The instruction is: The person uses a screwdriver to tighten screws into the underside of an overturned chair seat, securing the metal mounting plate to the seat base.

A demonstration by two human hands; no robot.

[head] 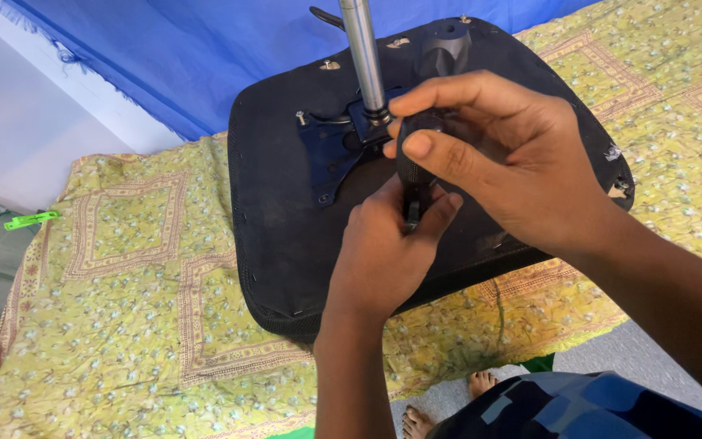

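the upturned black chair seat (278, 244) lay underside up on the yellow patterned bedspread (123, 325), and both hands were right over its middle. the left hand (383, 252) came up from below, fingers curled tight around the lower end of a small black part (413, 175), thumb pressed up against its side. the right hand (505, 162) reached in from the right, thumb and forefinger pinched closed around the rounded upper end of that same black part, the other fingers fanned out behind it. so both grips were closed, both on the one piece, and the piece sat just in front of the dark metal mounting plate (331, 150) bolted to the seat's underside. whether the part was touching the plate could not be told; the hands covered that spot. the shiny metal cylinder (365, 57) stood up from the plate, tilted slightly, right behind the right forefinger. a black knob-like fitting (446, 45) sat on the seat beyond the hands. off to the far left, a bright green clip (30, 219) lay at the bedspread's edge, well apart from the action. a blue sheet (188, 57) hung behind the seat. bare toes (481, 382) showed on the grey floor below.
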